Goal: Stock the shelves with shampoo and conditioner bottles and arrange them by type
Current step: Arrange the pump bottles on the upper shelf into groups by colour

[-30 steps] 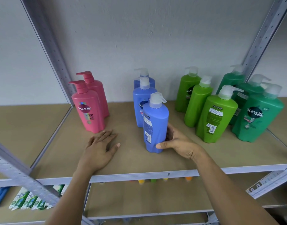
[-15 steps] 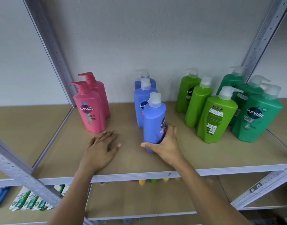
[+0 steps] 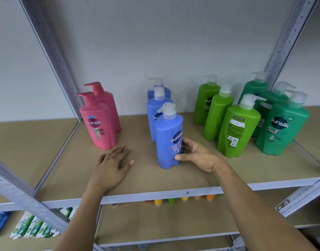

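Shelf (image 3: 68, 160): brown board on a grey metal frame, against a pale wall.

Front blue bottle (image 3: 166, 140): stands upright on the shelf near mid-front. Its pump nozzle points left and its label is turned toward the right.

Right hand (image 3: 199, 155): grips the front blue bottle low on its right side. The thumb lies across the lower front, and the fingers curl round the label side.

Left hand (image 3: 111, 166): rests palm down on the shelf, to the left of the front blue bottle and apart from it. The fingers are straight and slightly spread, holding nothing. The fingertips lie just short of the pink bottles (image 3: 98, 127).

Pink bottles: two, upright, one behind the other, at the left rear of the shelf.

Rear blue bottles (image 3: 154, 113): two, upright, in a line directly behind the front blue bottle. Whether the nearest touches it cannot be told.

Light green bottles (image 3: 237, 129): three, upright, in a diagonal row right of the blue line. The front one shows its back label.

Dark green bottles (image 3: 282, 125): three, close together at the far right by the post.

Lower level: sachets (image 3: 34, 229) lie at the left, and coloured caps (image 3: 173, 200) show under the shelf edge.
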Demonstrator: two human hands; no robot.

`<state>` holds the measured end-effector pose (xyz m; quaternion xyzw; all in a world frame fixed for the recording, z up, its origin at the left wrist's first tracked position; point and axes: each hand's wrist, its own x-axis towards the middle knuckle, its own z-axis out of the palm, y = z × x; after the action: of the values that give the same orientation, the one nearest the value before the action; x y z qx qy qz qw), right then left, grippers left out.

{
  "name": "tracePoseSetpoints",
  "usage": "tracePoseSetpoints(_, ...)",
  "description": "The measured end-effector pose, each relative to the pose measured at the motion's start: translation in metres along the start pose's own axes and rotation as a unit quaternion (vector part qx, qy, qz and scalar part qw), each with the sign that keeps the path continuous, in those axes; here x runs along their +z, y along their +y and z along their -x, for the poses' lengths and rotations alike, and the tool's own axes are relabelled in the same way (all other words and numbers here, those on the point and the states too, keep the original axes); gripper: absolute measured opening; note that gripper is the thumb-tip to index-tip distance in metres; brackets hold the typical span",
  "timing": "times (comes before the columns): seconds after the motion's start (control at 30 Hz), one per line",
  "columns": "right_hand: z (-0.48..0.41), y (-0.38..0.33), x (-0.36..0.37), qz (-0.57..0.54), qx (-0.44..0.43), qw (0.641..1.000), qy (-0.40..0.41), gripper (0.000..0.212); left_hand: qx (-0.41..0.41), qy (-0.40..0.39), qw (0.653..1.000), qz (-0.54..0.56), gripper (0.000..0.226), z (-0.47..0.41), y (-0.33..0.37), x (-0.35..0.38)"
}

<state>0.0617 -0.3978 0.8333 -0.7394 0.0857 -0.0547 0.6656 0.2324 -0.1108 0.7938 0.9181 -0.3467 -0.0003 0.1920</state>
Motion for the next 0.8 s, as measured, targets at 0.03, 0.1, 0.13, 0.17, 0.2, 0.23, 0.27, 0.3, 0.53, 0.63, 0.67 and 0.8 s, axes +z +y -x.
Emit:
tracePoseSetpoints(0.03,-0.001,0.001,0.001,0.007,0.003,1.0,0.001,0.067,0.0,0.0,1.0,0.0,0.08,0.0,0.0,0.0)
tracePoseSetpoints(0.1,-0.001,0.004,0.005,0.024,0.001,1.0,0.019,0.064,0.001,0.001,1.0,0.001,0.08,0.0,0.0,0.0)
tracePoseSetpoints(0.13,-0.001,0.006,0.008,0.032,-0.002,0.999,0.034,0.064,0.002,0.001,1.0,0.002,0.08,0.0,0.0,0.0)
tracePoseSetpoints(0.17,-0.001,0.008,0.012,0.037,-0.006,0.998,0.051,0.065,0.002,0.001,1.0,0.003,0.079,0.0,0.0,0.001)
tracePoseSetpoints(0.2,-0.001,0.009,0.017,0.037,-0.009,0.997,0.067,0.065,0.002,0.0,1.0,0.003,0.079,0.0,0.0,0.001)
tracePoseSetpoints(0.23,-0.001,0.01,0.022,0.039,-0.013,0.996,0.083,0.065,0.001,-0.001,1.0,0.003,0.079,0.0,-0.001,0.001)
tracePoseSetpoints(0.27,-0.002,0.012,0.026,0.044,-0.018,0.994,0.098,0.066,0.0,-0.002,1.0,0.002,0.079,0.0,-0.001,0.001)
tracePoseSetpoints(0.3,-0.003,0.014,0.03,0.051,-0.023,0.992,0.115,0.067,-0.001,-0.002,1.0,0.001,0.079,-0.001,-0.001,0.001)
tracePoseSetpoints(0.53,-0.003,0.017,0.046,0.08,-0.055,0.977,0.188,0.065,-0.001,0.002,1.0,-0.001,0.079,0.0,0.001,0.001)
tracePoseSetpoints(0.63,-0.004,0.018,0.048,0.085,-0.056,0.976,0.192,0.066,-0.003,-0.001,1.0,-0.006,0.08,0.0,0.002,0.001)
tracePoseSetpoints(0.67,-0.004,0.018,0.047,0.086,-0.057,0.976,0.191,0.067,-0.003,-0.001,1.0,-0.007,0.081,0.0,0.002,0.001)
tracePoseSetpoints(0.8,-0.007,0.017,0.045,0.086,-0.06,0.978,0.178,0.069,-0.007,-0.001,1.0,-0.004,0.081,-0.001,0.002,0.002)
